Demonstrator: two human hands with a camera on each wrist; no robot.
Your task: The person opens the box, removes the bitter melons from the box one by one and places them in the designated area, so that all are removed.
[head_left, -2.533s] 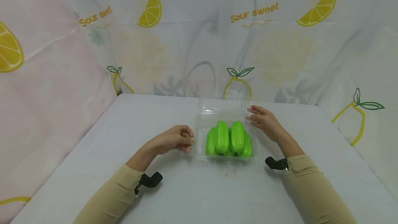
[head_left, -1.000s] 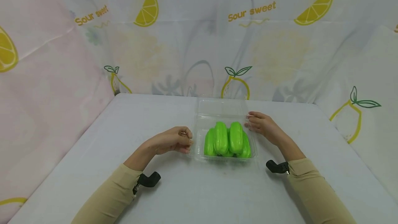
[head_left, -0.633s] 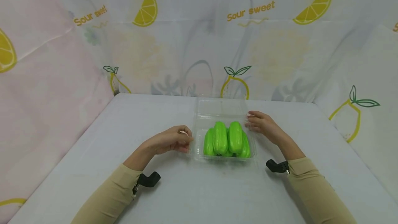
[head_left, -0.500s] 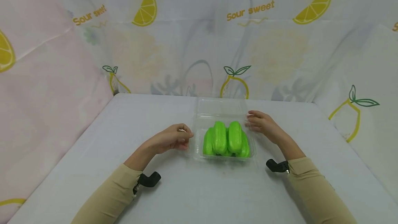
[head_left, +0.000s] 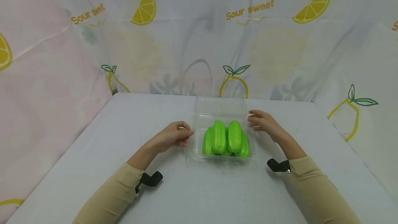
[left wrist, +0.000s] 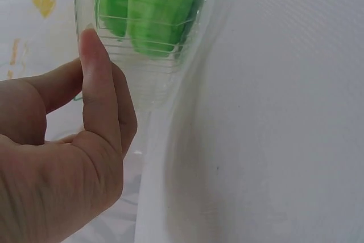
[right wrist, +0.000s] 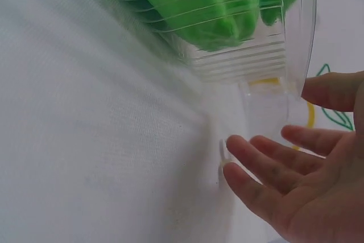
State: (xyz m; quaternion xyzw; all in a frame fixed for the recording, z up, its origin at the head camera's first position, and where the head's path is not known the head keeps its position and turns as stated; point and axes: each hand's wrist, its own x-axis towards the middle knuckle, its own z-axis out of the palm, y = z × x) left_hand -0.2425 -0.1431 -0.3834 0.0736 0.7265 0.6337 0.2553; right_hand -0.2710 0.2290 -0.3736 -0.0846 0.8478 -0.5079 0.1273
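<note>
Lemon-printed cloth (head_left: 192, 40) behind and beside a white table (head_left: 211, 193).

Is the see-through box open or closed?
Open. The clear plastic clamshell box has its lid swung back, behind the green toy vegetables and not over them.

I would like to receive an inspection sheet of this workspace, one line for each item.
Surface: white tabletop, with a few faint specks.
Job's things: clear plastic container, lid open at the far side; stacked green pieces inside.
Clutter: nothing seen.
Hands: left hand at the container's left edge, pinch unclear; right hand near its right edge, fingers spread.
Cables: nothing seen.
Surroundings: lemon-print cloth behind and at both sides.
</note>
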